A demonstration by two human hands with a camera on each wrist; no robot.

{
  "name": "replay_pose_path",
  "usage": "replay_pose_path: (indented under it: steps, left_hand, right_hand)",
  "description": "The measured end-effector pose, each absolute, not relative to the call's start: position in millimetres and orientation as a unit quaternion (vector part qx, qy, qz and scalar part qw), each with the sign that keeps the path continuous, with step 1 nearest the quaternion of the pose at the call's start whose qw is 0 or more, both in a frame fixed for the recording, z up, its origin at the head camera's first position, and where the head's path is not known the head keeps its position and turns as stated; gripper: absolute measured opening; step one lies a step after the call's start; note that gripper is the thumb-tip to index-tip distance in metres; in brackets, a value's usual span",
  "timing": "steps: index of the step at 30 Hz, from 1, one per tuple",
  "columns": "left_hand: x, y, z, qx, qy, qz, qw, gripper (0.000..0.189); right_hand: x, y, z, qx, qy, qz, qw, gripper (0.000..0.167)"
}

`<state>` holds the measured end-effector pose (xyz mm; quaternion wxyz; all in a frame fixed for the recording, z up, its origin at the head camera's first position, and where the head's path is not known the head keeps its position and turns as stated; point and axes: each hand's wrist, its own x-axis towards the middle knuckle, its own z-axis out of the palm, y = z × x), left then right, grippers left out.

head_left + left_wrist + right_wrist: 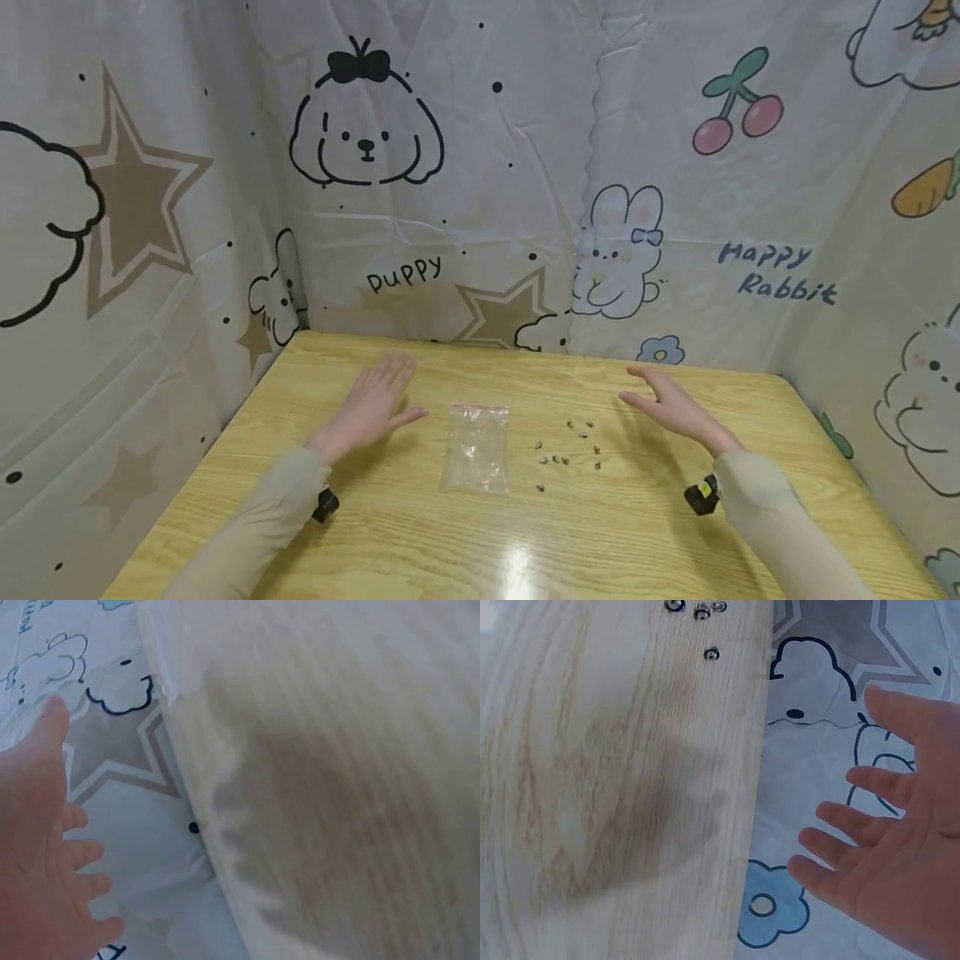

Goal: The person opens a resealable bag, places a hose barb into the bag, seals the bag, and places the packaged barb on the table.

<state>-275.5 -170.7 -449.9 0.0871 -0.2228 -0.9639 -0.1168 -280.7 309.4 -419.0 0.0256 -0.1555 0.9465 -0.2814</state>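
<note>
A clear plastic zip bag lies flat in the middle of the wooden table, its reddish seal strip at the far end. Right of it are scattered several small shiny metal pieces, rounded and ring-like in the right wrist view; their exact kind is too small to make out. My left hand hovers left of the bag, fingers spread and thumb toward it. Over the table to the right of the metal pieces, my right hand reaches forward with fingers extended. Neither hand holds anything.
The wooden table meets cloth curtains printed with cartoon animals and stars at its back and sides. A black wrist camera hangs under the right cuff, another under the left.
</note>
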Motion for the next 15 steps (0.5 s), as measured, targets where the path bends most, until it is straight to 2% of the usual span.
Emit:
replay_pose_path:
  steps: [15]
  left_hand:
    - [-250,-154,-463,-0.302,-0.948,-0.089,0.042,0.083]
  right_hand:
    - [-296,291,-432,-0.183,0.901,-0.379,0.101,0.050]
